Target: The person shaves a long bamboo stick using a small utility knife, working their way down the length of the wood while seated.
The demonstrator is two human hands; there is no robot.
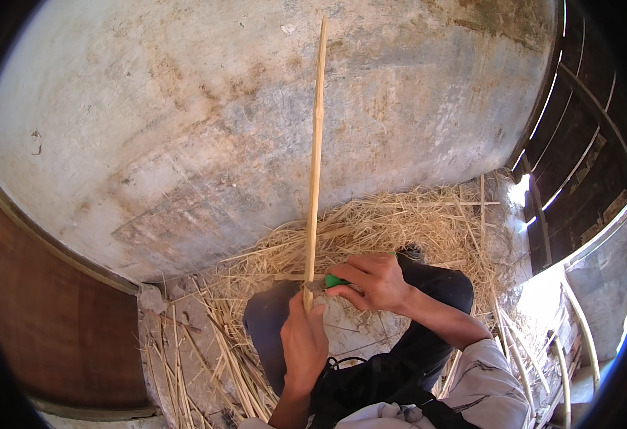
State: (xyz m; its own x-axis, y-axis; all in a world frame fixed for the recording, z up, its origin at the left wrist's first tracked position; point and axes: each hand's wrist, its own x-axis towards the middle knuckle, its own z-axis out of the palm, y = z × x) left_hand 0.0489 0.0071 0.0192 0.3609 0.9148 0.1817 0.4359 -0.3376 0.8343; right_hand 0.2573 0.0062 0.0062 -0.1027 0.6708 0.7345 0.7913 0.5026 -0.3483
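Head view: your left hand [304, 344] grips the bamboo strip [316, 157] near its lower end, apparently to steady it, its free length angled toward the wall [184, 143]; your right hand [376, 281] clasps a green-handled tool [335, 281] against it. Shavings [406, 222] line the wall-side edge of the floor [177, 289].

"What's at twelve on your view's clock face?"
"You have a stained, pale wall [184, 129]; straw-like shavings [435, 218] lie heaped along its foot, toward three."
"And the sides?"
"A brown panel [56, 300] at your eight, dark planks [567, 136] between two and three."
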